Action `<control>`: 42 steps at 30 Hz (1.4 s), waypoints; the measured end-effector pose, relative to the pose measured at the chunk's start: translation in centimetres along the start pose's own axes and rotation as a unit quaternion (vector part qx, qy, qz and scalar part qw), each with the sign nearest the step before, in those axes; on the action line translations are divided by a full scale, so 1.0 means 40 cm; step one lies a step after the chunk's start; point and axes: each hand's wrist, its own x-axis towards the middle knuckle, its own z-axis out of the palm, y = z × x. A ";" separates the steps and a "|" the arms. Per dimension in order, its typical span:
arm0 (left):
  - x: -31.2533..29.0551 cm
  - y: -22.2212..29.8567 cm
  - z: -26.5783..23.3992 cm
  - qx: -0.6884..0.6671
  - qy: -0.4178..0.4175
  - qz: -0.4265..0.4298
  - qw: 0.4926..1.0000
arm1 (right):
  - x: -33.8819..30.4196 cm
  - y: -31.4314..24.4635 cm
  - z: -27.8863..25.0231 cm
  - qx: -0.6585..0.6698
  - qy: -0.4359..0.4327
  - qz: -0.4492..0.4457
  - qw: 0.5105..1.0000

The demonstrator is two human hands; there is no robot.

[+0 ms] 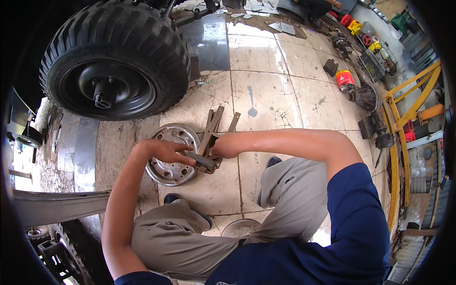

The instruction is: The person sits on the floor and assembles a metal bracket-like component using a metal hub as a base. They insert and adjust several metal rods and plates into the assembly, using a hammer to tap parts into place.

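Note:
In front of my knees I hold a brown metal bracket (206, 142) with several flat arms that point away from me. My right hand (225, 145) is closed on its right side. My left hand (170, 152) grips a dark grey bar (199, 159) at the bracket's near end; whether the bar is joined to the bracket I cannot tell. Below both hands, a round silver wheel disc (175, 176) with holes lies on the floor, partly hidden by my left hand and the bracket.
A large black tyre on its wheel (114, 61) stands at the far left. Along the right lie a red can (344, 78), a greasy axle (365, 97) and a yellow metal frame (395, 142). A grey beam (61, 207) juts in at left. Another person (319, 9) is at the far edge.

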 end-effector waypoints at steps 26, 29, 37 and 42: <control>0.007 -0.002 0.001 0.007 0.005 0.015 1.000 | 0.043 0.035 -0.013 0.363 -0.036 -0.060 0.929; 0.013 -0.001 0.001 0.008 0.004 0.017 1.000 | 0.031 0.015 -0.025 0.408 -0.030 -0.008 0.912; 0.012 -0.012 0.008 0.010 0.016 0.017 1.000 | 0.044 -0.005 -0.052 0.421 -0.091 0.022 0.902; 0.018 -0.009 0.007 0.016 0.028 0.055 0.998 | 0.027 0.011 -0.051 0.419 -0.069 0.010 0.905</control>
